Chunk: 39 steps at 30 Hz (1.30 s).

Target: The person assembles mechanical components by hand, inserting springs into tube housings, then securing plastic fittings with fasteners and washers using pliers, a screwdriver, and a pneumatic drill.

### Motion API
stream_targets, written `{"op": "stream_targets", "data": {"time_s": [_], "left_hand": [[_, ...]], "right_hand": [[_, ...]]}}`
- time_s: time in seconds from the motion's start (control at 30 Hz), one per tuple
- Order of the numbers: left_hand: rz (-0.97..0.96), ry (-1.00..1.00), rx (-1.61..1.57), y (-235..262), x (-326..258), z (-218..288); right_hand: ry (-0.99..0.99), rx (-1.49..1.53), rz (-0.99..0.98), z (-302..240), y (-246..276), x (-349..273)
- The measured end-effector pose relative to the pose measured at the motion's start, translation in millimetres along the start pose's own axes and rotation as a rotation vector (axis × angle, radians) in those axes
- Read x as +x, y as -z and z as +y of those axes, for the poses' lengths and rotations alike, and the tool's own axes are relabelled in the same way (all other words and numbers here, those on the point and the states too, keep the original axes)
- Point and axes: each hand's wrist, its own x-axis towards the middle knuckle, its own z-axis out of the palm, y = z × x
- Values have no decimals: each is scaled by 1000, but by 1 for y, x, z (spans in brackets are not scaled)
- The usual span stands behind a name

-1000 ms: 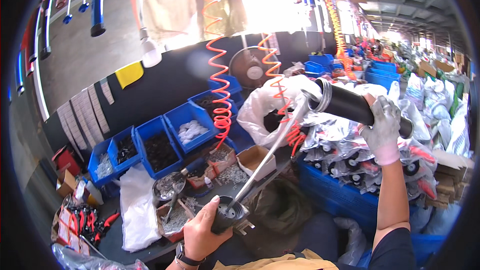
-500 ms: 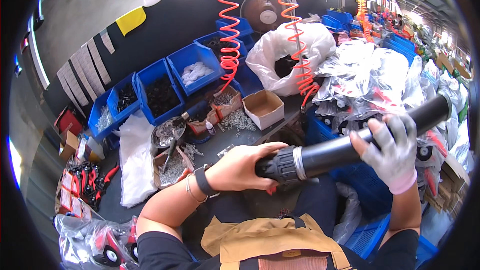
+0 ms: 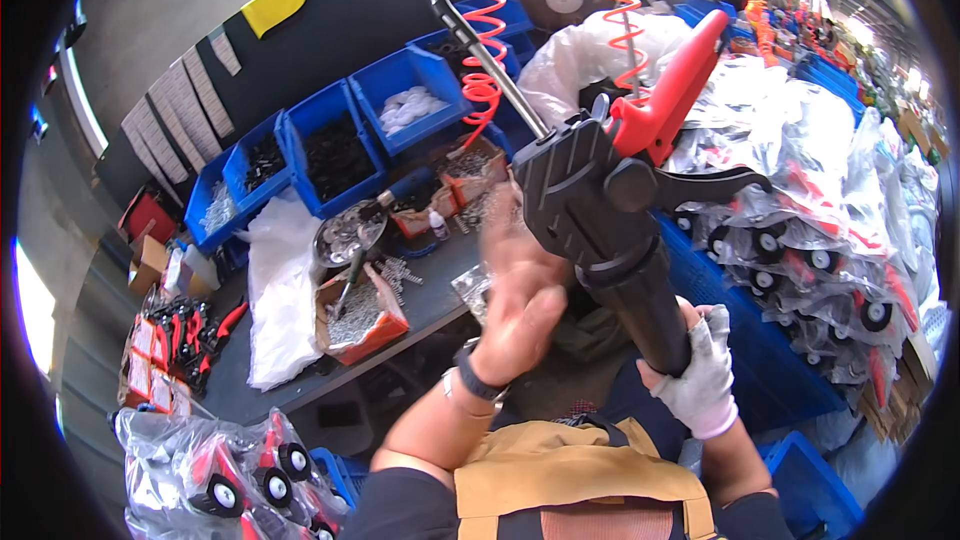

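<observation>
My right hand (image 3: 697, 372), in a pale glove with bare fingertips, is wrapped around the lower end of a caulking gun (image 3: 640, 310). The gun stands tilted in front of me, its black barrel down and its black head up. A red handle (image 3: 682, 85) and a black trigger (image 3: 715, 183) stick out to the right of the head. From the head's left side rises a metal rod (image 3: 500, 75) with a hooked black end. Just left of the head, my bare left hand (image 3: 522, 290) is blurred by motion, fingers stretched out and apart from the gun.
Blue bins (image 3: 330, 155) of small parts line the bench's back. Nearer are a box of screws (image 3: 365, 310), a metal bowl (image 3: 350, 235) and white bags (image 3: 280, 290). Red coiled hoses (image 3: 483, 90) hang overhead. Bagged red-handled tools (image 3: 800, 240) pile at right, others (image 3: 225, 470) at lower left.
The gun has swung from lying slantwise to standing up, bringing its handle and rod into view. My left hand has let go of the ribbed collar; the right has moved down and left.
</observation>
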Motion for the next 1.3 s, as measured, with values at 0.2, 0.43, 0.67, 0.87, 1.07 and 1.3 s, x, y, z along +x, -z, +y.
{"op": "stream_targets", "data": {"time_s": [0.2,0.43,0.67,0.87,1.07,1.3], "left_hand": [[-162,914,-895,50,-25,-34],[659,616,-409,101,-21,-19],[143,590,-753,146,-8,-55],[362,447,-496,171,17,-59],[446,581,-428,190,23,-37],[597,458,-189,208,24,20]], "right_hand": [[-617,1323,-801,33,-49,13],[237,-59,-436,73,-90,-27],[-97,1141,-1590,125,-158,-1],[-594,285,-887,312,-310,32],[-393,-251,-1112,429,-475,-111],[-599,-272,-862,409,-486,-124]]}}
